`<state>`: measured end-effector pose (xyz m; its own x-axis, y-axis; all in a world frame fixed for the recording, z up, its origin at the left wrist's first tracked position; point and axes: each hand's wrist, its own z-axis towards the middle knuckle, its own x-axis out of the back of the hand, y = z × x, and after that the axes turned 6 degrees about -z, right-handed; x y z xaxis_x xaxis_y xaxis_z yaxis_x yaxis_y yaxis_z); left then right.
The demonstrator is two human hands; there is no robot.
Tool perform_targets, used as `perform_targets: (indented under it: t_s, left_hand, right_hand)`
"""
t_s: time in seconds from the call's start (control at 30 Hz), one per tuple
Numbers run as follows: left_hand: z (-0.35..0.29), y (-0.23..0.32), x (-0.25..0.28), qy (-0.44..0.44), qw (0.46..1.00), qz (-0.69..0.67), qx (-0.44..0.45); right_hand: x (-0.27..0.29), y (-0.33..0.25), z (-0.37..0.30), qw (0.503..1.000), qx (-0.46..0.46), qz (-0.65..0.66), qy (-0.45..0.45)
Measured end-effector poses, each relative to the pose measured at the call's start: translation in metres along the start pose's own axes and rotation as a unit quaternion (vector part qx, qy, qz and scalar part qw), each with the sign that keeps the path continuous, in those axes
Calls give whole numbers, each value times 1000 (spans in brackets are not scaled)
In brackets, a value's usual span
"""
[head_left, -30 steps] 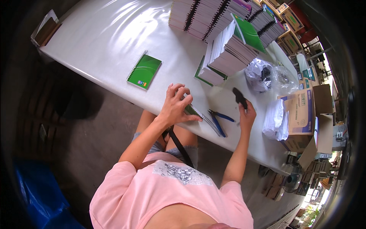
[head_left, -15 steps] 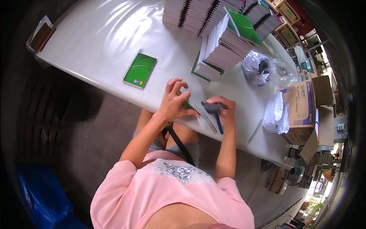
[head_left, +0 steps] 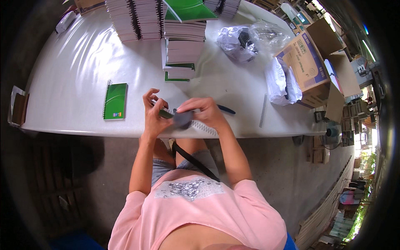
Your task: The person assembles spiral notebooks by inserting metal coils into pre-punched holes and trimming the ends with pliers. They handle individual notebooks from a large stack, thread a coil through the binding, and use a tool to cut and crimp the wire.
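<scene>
Near the table's front edge, my left hand [head_left: 155, 114] is closed on a small green notebook [head_left: 166, 113], seen almost edge-on. A loose wire spiral coil [head_left: 204, 127] trails from its edge to the right. My right hand [head_left: 205, 111] pinches a dark grey piece [head_left: 183, 120] against the notebook and the coil's start; it is smeared by motion, so its kind is unclear. A blue handle [head_left: 226, 109] sticks out beyond the right hand; I cannot tell whether it is held or lying on the table. Another green spiral notebook [head_left: 115, 102] lies flat on the left.
Tall stacks of spiral notebooks [head_left: 183, 50] stand at the back. A loose coil [head_left: 263, 110] lies to the right, before a white paper bundle [head_left: 283, 83] and an open cardboard box [head_left: 306, 62]. Clear plastic bags [head_left: 238, 43] sit behind. The table's front edge [head_left: 83, 132] is close.
My head view has turned, so the table now lies level. My right hand has brought the dark grey piece left, from beside the coil onto the notebook's edge at my left hand.
</scene>
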<state>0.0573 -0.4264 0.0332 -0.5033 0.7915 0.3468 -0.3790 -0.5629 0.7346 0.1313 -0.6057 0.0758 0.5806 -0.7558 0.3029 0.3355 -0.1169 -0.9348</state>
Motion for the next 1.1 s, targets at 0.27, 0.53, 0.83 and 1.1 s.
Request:
perform_targets:
  t_s: [0.27,0.53,0.83,1.1]
  left_hand:
    - [-5,-21,0,35,986,-156,52]
    - [-3,-32,-5,27,973,-214,82]
    - [-5,-34,0,21,985,-170,29]
    - [-12,-13,16,54,888,-405,211]
  right_hand:
    - [-11,1,20,996,53,-73,-23]
    - [-20,-9,33,994,-13,-109,3]
    - [-19,-26,47,987,20,-149,51]
    - [88,37,-11,830,-147,-495,212]
